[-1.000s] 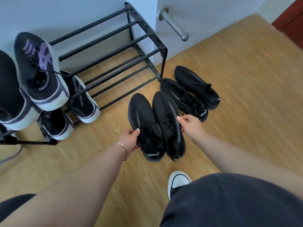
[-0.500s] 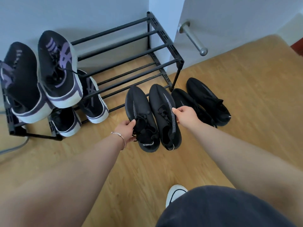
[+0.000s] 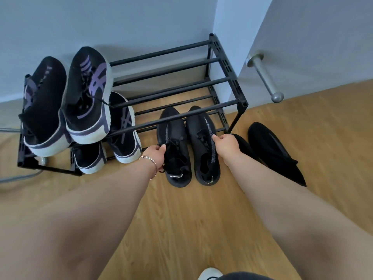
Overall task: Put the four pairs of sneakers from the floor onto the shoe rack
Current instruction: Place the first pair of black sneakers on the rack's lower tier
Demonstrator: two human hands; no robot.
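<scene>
Both held black sneakers have advanced since the earlier frame: their toes now sit under the front bar of the shoe rack [image 3: 228, 69], heels outside over the floor [image 3: 201, 229]. Left hand [image 3: 155, 156] grips the left sneaker [image 3: 173, 130] at its collar; right hand [image 3: 227, 145] grips the right sneaker [image 3: 199, 126] likewise. Two purple-striped pairs [image 3: 86, 93] occupy the rack's left side, and one black pair [image 3: 272, 150] lies on the floor right of the rack.
</scene>
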